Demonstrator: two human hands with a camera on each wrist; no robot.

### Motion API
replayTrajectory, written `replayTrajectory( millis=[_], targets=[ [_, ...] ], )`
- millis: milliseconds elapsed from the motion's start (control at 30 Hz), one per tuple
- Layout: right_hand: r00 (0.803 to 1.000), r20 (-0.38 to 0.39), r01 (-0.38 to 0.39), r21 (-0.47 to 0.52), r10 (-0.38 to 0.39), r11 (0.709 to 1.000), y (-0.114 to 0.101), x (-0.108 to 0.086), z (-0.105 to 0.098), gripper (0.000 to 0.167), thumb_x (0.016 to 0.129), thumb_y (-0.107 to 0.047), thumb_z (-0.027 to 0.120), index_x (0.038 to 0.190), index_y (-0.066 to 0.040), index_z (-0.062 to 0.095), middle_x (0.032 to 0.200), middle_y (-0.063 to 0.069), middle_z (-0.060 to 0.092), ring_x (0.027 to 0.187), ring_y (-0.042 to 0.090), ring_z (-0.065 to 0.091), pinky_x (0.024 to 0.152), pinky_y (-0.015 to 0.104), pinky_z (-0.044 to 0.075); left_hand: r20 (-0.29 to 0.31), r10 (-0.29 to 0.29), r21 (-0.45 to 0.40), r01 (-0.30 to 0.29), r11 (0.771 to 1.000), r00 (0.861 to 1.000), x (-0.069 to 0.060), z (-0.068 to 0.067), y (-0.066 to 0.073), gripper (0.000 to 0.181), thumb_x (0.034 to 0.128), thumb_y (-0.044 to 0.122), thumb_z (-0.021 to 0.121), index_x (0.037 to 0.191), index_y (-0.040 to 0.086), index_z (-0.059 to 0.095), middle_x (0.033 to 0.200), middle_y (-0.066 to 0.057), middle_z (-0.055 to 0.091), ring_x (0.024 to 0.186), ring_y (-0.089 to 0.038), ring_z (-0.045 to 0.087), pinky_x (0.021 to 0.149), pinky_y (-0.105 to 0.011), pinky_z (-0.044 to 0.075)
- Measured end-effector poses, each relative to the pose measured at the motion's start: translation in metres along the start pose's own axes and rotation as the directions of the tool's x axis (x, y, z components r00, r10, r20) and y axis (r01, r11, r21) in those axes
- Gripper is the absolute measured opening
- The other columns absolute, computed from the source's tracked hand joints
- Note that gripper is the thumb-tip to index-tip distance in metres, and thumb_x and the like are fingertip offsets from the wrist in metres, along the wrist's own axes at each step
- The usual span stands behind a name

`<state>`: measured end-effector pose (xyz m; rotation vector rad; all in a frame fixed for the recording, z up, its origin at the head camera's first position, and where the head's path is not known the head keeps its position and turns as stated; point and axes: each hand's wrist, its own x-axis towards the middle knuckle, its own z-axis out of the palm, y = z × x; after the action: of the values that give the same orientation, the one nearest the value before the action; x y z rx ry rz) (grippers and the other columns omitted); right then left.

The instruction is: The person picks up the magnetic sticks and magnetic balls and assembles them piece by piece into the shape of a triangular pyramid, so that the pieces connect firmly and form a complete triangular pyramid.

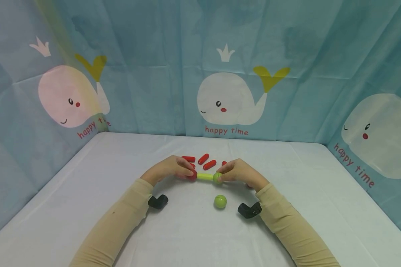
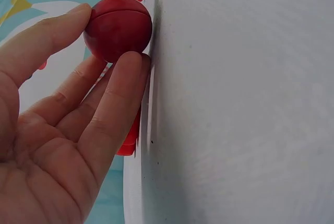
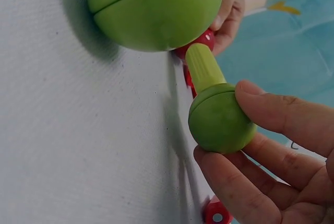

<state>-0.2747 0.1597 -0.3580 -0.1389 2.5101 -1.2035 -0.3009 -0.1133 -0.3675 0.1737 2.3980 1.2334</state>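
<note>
My left hand (image 1: 173, 167) pinches a dark red ball (image 2: 119, 31) between thumb and fingers. My right hand (image 1: 241, 172) holds a green ball (image 3: 222, 122) with its fingertips. A yellow-green rod (image 1: 205, 177) spans the two balls, joined at both ends and lying nearly level just at the tabletop. Closer to the front, a second green ball (image 1: 220, 201) lies loose on the white table, touched by neither hand. Several short red rods (image 1: 209, 164) lie behind the hands, some partly covered by them. Under the right wrist, a dark red thing (image 1: 248, 186) is mostly hidden.
White cloth covers the table (image 1: 173, 237). Behind it hangs a blue curtain (image 1: 147, 96) printed with whales. Black devices are strapped at the left wrist (image 1: 158, 202) and right wrist (image 1: 249, 210), low over the table.
</note>
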Motion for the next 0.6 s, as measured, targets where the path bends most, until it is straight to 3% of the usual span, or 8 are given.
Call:
replayTrajectory(
  millis=[167,333,600],
  targets=[
    [1.0,-0.002,-0.002,0.001,0.002,1.0,0.001,0.001,0.0,0.033,0.076,-0.027,0.085,0.107,-0.017,0.078,0.11,-0.002,0.074,0.101,0.016,0.062,0.086,0.034,0.051,-0.025,-0.01,0.003,0.01,1.0,1.0,-0.001,-0.003,0.0,0.027,0.0859,0.03,0.077,0.109,0.016,0.075,0.116,-0.003,0.067,0.098,-0.017,0.066,0.093,-0.034,0.053],
    [1.0,-0.003,0.002,-0.003,-0.002,1.0,0.002,0.002,0.0,0.033,0.076,-0.027,0.085,0.107,-0.016,0.078,0.109,-0.002,0.074,0.099,0.015,0.062,0.084,0.031,0.05,-0.11,-0.031,-0.021,0.029,0.999,0.994,-0.001,-0.009,-0.001,0.028,0.0865,0.031,0.076,0.111,0.02,0.074,0.121,-0.003,0.066,0.106,-0.02,0.063,0.096,-0.038,0.052],
    [1.0,0.002,-0.001,-0.01,0.001,1.0,0.002,0.002,0.0,0.034,0.076,-0.026,0.085,0.108,-0.016,0.077,0.109,-0.001,0.074,0.097,0.015,0.063,0.085,0.031,0.05,-0.201,0.012,-0.011,-0.015,1.0,0.979,0.001,-0.018,-0.008,0.039,0.088,0.028,0.074,0.123,0.014,0.067,0.133,-0.01,0.061,0.122,-0.028,0.055,0.103,-0.045,0.048]
  ],
)
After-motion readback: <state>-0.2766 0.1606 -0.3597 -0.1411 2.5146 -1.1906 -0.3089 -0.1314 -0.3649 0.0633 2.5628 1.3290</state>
